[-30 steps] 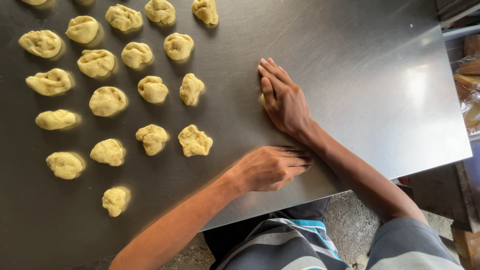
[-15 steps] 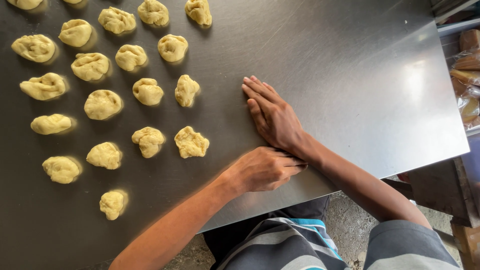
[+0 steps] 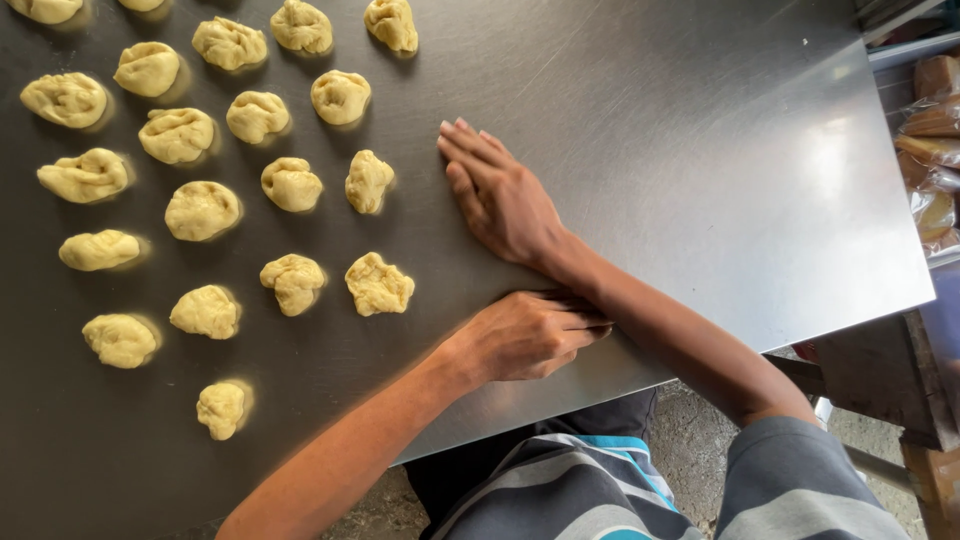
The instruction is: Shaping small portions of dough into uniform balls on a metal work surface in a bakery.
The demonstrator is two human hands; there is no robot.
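Both hands lie on the steel surface (image 3: 700, 150): right hand (image 3: 500, 195) flat with fingers stretched, left hand (image 3: 525, 335) loosely curled, neither holding anything. Nearest dough piece (image 3: 379, 284) sits just left of them, among many others.

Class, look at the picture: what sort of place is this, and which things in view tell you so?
Probably a small bakery or food workshop. Rows of dough lumps lie on a steel worktable, both hands press flat on it, and bagged baked goods sit beside the table.
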